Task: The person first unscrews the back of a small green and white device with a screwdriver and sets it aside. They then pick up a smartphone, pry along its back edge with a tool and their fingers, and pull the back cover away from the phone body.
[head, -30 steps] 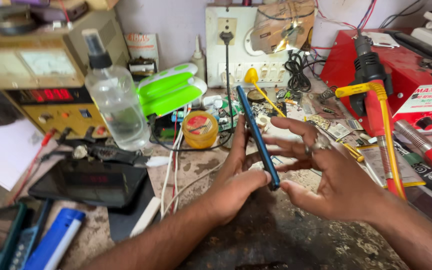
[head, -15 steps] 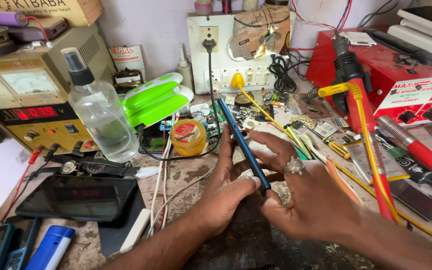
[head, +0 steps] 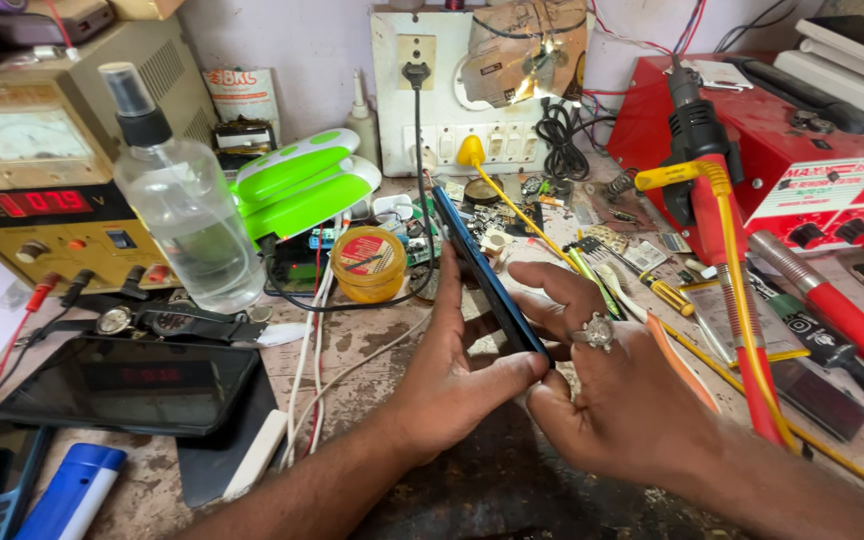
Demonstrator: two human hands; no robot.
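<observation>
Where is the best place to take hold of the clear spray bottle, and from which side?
Probably round the wide body of the bottle, coming from its front right: it stands upright, the black nozzle is narrow, and the power supply blocks the left and back. A green-white device stands close on its right.

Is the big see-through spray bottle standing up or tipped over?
Standing up. The spray bottle rests on its base on the workbench, nozzle cap at the top, beside the power supply box.
</observation>
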